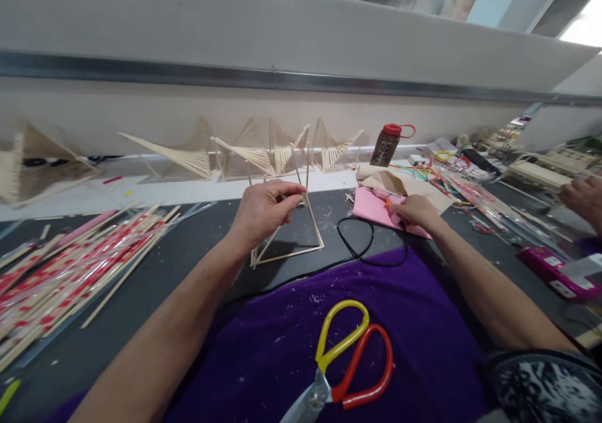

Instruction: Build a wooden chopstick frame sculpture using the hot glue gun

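My left hand (266,213) is closed in a pinch on the top of a small frame of thin wooden sticks (301,247) that stands on the dark work surface (155,278). My right hand (416,213) rests curled on a pink pad (371,206) to the right, its fingers closed on a small orange-tipped thing I cannot make out. A black cord loop (364,247) lies between the two hands.
Scissors with yellow and red handles (345,363) lie on a purple cloth (414,322) near me. Wrapped chopsticks (70,272) are piled at left. Finished stick models (244,150) line the back ledge beside a brown bottle (386,145). Another person's hand (586,200) shows at far right.
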Motion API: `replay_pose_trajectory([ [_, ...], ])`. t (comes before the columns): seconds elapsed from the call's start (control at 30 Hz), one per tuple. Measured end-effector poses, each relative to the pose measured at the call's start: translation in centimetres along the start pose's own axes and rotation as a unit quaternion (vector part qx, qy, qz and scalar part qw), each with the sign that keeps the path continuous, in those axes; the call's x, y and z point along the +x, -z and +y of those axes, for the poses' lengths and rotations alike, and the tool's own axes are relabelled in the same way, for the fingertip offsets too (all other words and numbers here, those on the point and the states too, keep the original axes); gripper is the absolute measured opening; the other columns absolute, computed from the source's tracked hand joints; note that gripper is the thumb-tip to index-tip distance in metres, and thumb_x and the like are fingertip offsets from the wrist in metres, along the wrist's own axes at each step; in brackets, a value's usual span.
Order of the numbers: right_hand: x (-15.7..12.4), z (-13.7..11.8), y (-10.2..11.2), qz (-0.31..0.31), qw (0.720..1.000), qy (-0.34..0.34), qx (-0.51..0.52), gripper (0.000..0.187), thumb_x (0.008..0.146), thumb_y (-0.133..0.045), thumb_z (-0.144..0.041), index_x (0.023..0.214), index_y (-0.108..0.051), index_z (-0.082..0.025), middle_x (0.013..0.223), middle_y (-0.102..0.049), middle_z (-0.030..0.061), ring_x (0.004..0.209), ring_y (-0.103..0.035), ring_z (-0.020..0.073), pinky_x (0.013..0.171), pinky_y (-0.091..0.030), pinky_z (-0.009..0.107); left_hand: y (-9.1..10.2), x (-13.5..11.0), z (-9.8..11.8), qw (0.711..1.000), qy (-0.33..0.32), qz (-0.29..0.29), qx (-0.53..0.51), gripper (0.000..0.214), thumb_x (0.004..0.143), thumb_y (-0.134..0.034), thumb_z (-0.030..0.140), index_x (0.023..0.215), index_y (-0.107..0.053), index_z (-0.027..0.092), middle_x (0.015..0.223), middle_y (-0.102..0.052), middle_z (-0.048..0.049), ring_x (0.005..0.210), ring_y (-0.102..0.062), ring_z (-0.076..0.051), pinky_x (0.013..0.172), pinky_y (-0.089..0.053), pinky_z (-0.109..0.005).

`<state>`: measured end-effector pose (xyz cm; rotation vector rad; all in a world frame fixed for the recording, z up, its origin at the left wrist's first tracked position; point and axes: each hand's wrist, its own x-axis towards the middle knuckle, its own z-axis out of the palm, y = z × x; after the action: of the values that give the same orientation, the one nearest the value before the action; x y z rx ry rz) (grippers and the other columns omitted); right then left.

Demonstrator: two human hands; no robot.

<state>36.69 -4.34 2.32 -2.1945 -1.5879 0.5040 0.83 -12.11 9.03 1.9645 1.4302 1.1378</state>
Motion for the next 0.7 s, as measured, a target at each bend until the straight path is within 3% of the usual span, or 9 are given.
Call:
replay_pose_trajectory([
  [0.13, -0.6, 0.7, -1.2, -0.006, 0.991, 0.002, 0.134, 0.021, 0.062, -0.063, -0.035, 0.052, -0.054, -0.019, 0.045, -0.053, 0.0042, 0.047, -0.051, 0.0160, 0.042, -0.032, 0.027, -0.1, 0.0, -0.2, 1.000, -0.002, -0.003, -0.004, 0.024, 0.080, -0.061, 0.029, 0.096, -0.074, 0.017, 0.054, -0.063, 0.0014, 0.043, -0.053, -0.008, 0.045, -0.043, -0.019],
  [0.3, -2.5, -0.4, -1.0, -0.027, 0.943, 0.051, 0.328, 0.019, 0.066, -0.062, -0.036, 0.071, -0.054, -0.019, 0.065, -0.058, 0.0028, 0.051, -0.050, 0.0117, 0.044, -0.040, 0.025, -0.1, 0.0, -0.5, 1.000, -0.006, -0.010, -0.003, 0.024, 0.080, -0.060, 0.029, 0.096, -0.074, 0.017, 0.058, -0.065, 0.0010, 0.043, -0.053, -0.007, 0.045, -0.043, -0.018],
  [0.37, -3.6, -1.6, -0.7, -0.048, 0.908, 0.078, 0.409, 0.022, 0.068, -0.064, -0.037, 0.078, -0.055, -0.020, 0.066, -0.055, -0.0003, 0.050, -0.047, 0.0098, 0.042, -0.039, 0.023, -0.2, -0.1, -0.5, 1.000, -0.008, -0.006, -0.008, 0.024, 0.081, -0.060, 0.029, 0.096, -0.074, 0.017, 0.063, -0.067, 0.0000, 0.043, -0.053, -0.007, 0.045, -0.044, -0.018],
  [0.43, -4.8, -2.8, -0.4, -0.108, 0.852, 0.100, 0.502, 0.025, 0.071, -0.067, -0.038, 0.086, -0.058, -0.020, 0.064, -0.051, -0.0026, 0.048, -0.044, 0.0084, 0.039, -0.037, 0.021, -0.2, -0.2, -0.4, 1.000, -0.010, -0.002, -0.011, 0.024, 0.081, -0.060, 0.029, 0.095, -0.075, 0.017, 0.066, -0.068, -0.0006, 0.044, -0.054, -0.006, 0.045, -0.044, -0.019],
  [0.5, -5.8, -3.9, -0.4, -0.151, 0.817, 0.112, 0.546, 0.025, 0.074, -0.069, -0.037, 0.088, -0.061, -0.018, 0.065, -0.053, -0.0022, 0.049, -0.047, 0.0078, 0.041, -0.041, 0.019, -0.2, -0.2, -0.4, 1.000, -0.010, 0.000, -0.009, 0.024, 0.081, -0.060, 0.029, 0.095, -0.075, 0.017, 0.065, -0.068, -0.0004, 0.043, -0.054, -0.007, 0.045, -0.045, -0.019],
  [0.6, -6.7, -4.8, -0.8, -0.158, 0.807, 0.113, 0.558, 0.024, 0.077, -0.068, -0.036, 0.090, -0.061, -0.017, 0.078, -0.064, 0.0027, 0.058, -0.058, 0.0102, 0.048, -0.048, 0.020, -0.2, -0.2, -0.3, 1.000, -0.010, 0.000, -0.003, 0.024, 0.080, -0.060, 0.029, 0.095, -0.075, 0.018, 0.059, -0.065, 0.0006, 0.043, -0.053, -0.007, 0.044, -0.044, -0.019],
  [0.7, -6.5, -4.7, -1.3, -0.172, 0.804, 0.094, 0.561, 0.028, 0.078, -0.064, -0.039, 0.097, -0.060, -0.018, 0.087, -0.069, 0.0059, 0.061, -0.062, 0.0130, 0.045, -0.048, 0.022, -0.1, -0.1, -0.3, 1.000, -0.012, 0.001, 0.004, 0.024, 0.080, -0.061, 0.030, 0.095, -0.075, 0.019, 0.056, -0.064, 0.0011, 0.042, -0.053, -0.008, 0.042, -0.042, -0.019],
])
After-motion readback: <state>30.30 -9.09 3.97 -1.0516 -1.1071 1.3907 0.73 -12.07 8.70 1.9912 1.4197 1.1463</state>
